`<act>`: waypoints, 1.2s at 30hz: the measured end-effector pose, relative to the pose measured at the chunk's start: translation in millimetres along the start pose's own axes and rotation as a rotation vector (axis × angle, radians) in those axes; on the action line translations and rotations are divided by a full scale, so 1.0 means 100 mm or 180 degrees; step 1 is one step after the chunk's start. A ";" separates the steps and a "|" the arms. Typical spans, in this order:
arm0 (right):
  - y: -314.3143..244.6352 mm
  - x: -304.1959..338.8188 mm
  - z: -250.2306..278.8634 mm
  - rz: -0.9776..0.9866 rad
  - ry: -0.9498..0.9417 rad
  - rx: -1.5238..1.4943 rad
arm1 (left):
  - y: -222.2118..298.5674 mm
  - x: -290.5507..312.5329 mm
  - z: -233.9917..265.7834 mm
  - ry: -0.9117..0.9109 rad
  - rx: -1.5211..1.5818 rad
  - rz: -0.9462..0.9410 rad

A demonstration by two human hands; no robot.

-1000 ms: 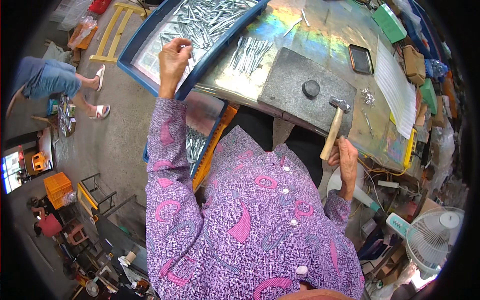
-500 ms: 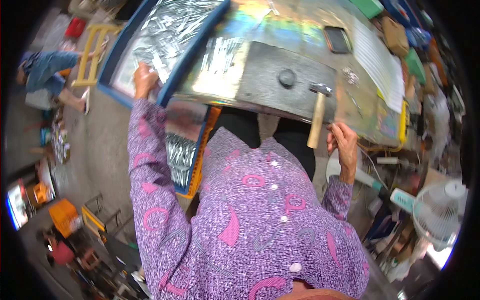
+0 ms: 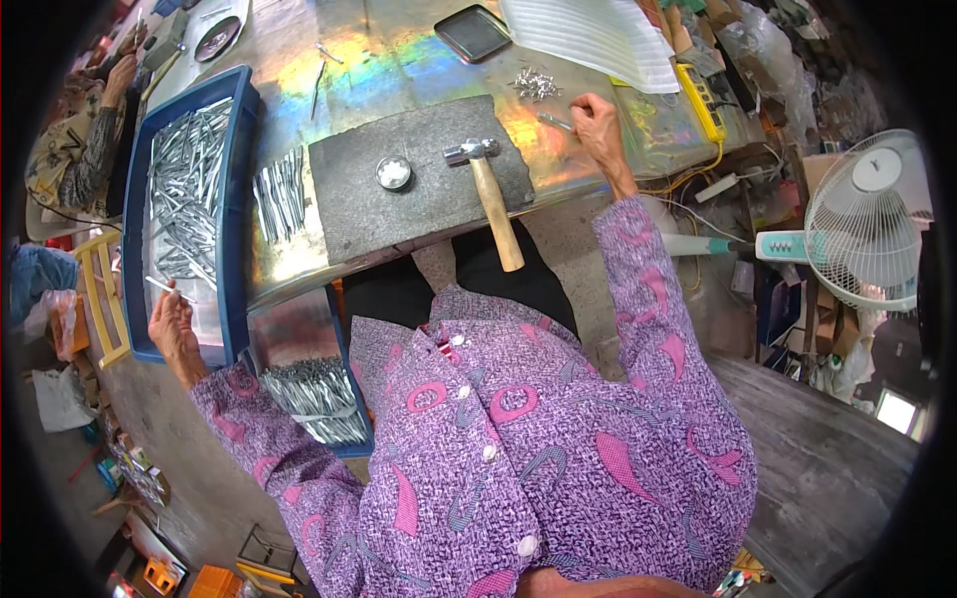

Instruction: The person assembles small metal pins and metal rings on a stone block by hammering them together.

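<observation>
At the near end of a blue tray (image 3: pixel 243 249) of loose metal strips, my left hand (image 3: pixel 177 339) is closed, pinching a thin metal strip (image 3: pixel 165 289). My right hand (image 3: pixel 600 132) reaches over the table's right side, fingers closed on slim metal tweezers (image 3: pixel 554 122) that point left. Just beyond them lies a small heap of tiny silvery parts (image 3: pixel 536 84). A hammer (image 3: pixel 488 194) rests with its head on a dark slab (image 3: pixel 344 204), its wooden handle hanging past the front edge. On the slab sits a small round tin (image 3: pixel 394 173) with whitish contents. Several strips (image 3: pixel 279 196) lie left of the slab.
Below the table edge stands a second bin (image 3: pixel 309 389) of metal pieces. A dark shallow tray (image 3: pixel 473 33) and a white sheet (image 3: pixel 598 40) lie at the back. A yellow power strip (image 3: pixel 701 103) and fan (image 3: pixel 865 219) are right; another person's hand (image 3: pixel 122 75) is far left.
My view has turned. My left hand came back from inside the tray with a strip. My right hand moved from the table's front edge onto the tabletop and took hold of the tweezers.
</observation>
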State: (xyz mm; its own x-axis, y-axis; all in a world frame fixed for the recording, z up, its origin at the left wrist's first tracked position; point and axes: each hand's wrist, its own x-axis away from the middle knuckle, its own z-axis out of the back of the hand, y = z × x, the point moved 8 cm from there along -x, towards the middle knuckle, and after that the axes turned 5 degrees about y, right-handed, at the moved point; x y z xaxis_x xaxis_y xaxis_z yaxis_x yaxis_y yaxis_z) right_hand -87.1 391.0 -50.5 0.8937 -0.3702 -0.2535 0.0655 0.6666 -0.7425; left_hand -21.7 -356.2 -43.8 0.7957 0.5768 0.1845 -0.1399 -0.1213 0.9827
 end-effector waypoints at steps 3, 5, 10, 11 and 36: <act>-0.01 -0.11 -0.13 0.0399 0.0046 0.0585 | 0.33 0.29 -0.37 -0.0222 0.0599 0.0031; -0.05 -0.15 -0.20 0.0342 0.0044 0.0638 | 0.47 0.55 -0.65 -0.0857 0.1336 0.0147; -0.11 -0.19 -0.32 0.0551 0.0050 0.0900 | 0.55 1.07 -1.32 -0.1405 0.1269 0.0094; -0.14 -0.18 -0.32 0.0829 0.0104 0.1100 | 0.52 1.22 -1.53 -0.1621 0.1353 0.0216; -1.91 1.04 -0.51 -0.0980 -0.1757 -0.3426 | -0.03 2.31 -3.20 -0.2345 0.2193 0.1634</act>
State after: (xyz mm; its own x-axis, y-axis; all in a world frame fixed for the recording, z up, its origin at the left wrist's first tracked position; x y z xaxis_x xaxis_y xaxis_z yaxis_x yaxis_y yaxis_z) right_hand -29.2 192.3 33.4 0.9896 0.0775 0.1213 0.1413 -0.3634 -0.9208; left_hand -25.6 35.7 1.2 0.9230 -0.2581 0.2854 -0.3767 -0.7574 0.5333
